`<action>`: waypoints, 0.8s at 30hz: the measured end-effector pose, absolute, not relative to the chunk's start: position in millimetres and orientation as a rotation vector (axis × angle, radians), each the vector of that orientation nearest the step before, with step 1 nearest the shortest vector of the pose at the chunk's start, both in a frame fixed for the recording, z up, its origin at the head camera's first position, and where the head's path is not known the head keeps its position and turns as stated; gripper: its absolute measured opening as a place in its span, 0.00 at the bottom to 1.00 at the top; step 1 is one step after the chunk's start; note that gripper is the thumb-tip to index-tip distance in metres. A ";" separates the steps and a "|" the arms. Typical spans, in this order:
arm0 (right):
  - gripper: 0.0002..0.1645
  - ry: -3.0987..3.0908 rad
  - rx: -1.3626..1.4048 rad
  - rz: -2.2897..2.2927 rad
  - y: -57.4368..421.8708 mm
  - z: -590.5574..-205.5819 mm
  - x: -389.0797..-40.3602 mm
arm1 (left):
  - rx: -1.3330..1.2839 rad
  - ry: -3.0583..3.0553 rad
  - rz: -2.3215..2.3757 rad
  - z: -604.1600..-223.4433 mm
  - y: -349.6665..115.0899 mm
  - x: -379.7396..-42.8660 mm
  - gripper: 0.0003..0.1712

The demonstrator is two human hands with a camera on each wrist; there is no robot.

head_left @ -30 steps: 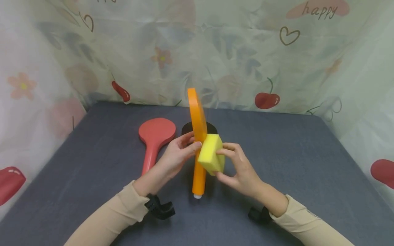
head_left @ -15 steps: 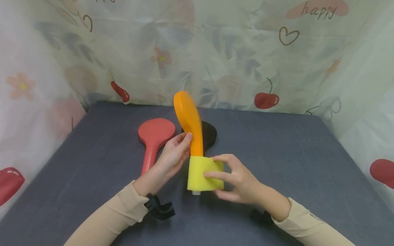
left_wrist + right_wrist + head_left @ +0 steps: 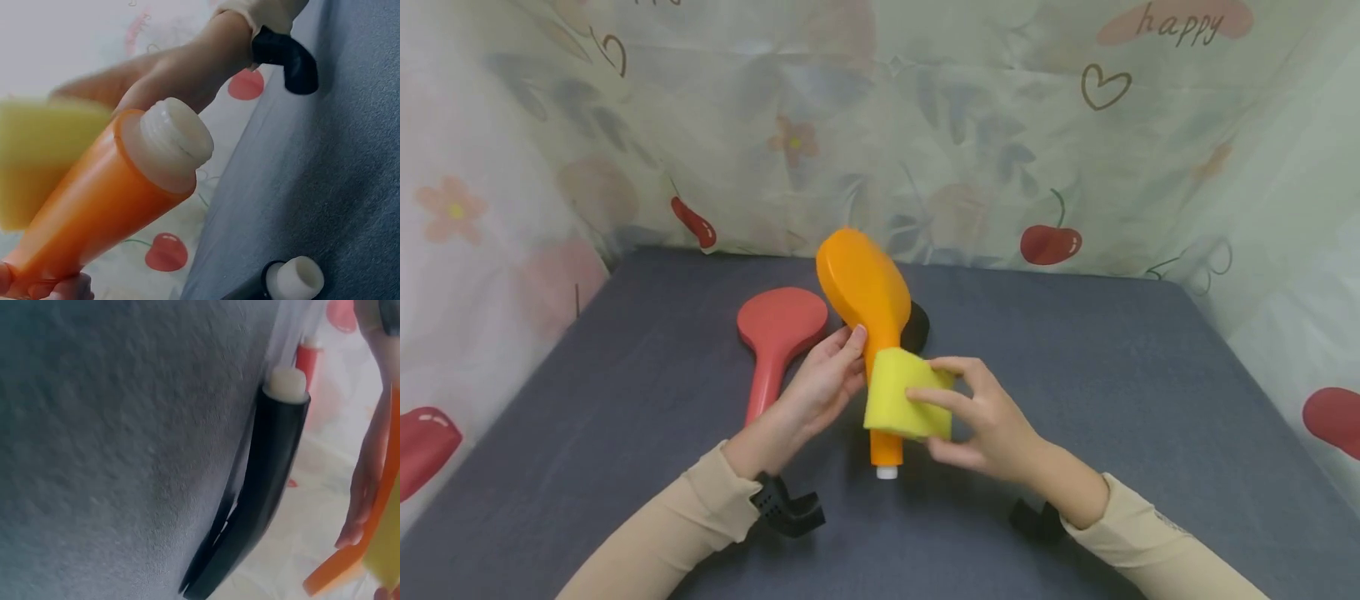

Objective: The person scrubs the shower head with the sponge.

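Observation:
My left hand (image 3: 822,385) grips an orange handheld shower head (image 3: 867,283) at its neck, thumb across the front, with the head tilted up. Below that hand, a yellow sponge (image 3: 897,396) lies against the handle. My right hand (image 3: 996,421) holds the sponge with spread, bent fingers and covers its right side. In the left wrist view, the handle's white threaded end (image 3: 178,131) sticks out bare past the blurred sponge (image 3: 50,150). The right wrist view shows only the edges of the orange handle and the sponge.
A red shower head (image 3: 782,321) lies on the dark cloth-covered table (image 3: 1112,375), left of the hands. Behind the orange one lies a black shower head (image 3: 917,329), mostly hidden in the head view; its handle (image 3: 269,456) shows fully from the right wrist. Patterned curtains (image 3: 895,125) enclose the table.
My right hand took the sponge down the handle to its lower end, then moved it partway back up. My left hand turned the shower head so its broad side shows more.

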State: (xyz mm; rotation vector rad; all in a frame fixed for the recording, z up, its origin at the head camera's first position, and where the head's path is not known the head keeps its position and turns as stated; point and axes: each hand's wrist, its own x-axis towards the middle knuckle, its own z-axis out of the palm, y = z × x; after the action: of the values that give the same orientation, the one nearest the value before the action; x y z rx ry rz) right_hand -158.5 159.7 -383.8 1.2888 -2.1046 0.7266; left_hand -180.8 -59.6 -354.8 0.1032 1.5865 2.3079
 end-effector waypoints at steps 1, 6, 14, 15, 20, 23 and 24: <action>0.22 -2.122 1.246 0.758 159.9 -383.9 -160.6 | 0.112 1.585 2.302 -355.3 -58.8 -180.4 0.26; 0.23 -2.145 1.112 0.907 159.8 -385.3 -168.0 | 0.126 1.581 2.293 -356.5 -56.1 -178.9 0.25; 0.23 -2.113 1.259 0.826 160.3 -384.4 -158.1 | 0.126 1.688 2.254 -354.7 -59.2 -177.7 0.24; 0.23 -2.106 1.282 0.807 160.7 -384.2 -156.6 | 0.137 1.692 2.246 -354.4 -59.8 -177.6 0.24; 0.21 -2.029 1.405 0.745 161.6 -384.1 -151.0 | 0.170 1.678 2.253 -353.6 -61.4 -177.8 0.24; 0.19 -1.944 1.487 0.714 160.6 -384.3 -149.5 | 0.201 1.668 2.275 -354.1 -61.6 -178.3 0.23; 0.19 -1.919 1.508 0.705 160.1 -384.3 -149.4 | 0.219 1.674 2.277 -354.6 -62.0 -178.6 0.23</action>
State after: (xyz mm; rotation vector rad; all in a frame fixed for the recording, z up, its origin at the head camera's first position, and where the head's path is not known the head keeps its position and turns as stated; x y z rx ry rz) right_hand -149.4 160.1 -384.3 1.5082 -1.9189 0.7046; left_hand -178.6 -62.0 -354.6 0.2186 1.6743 2.2767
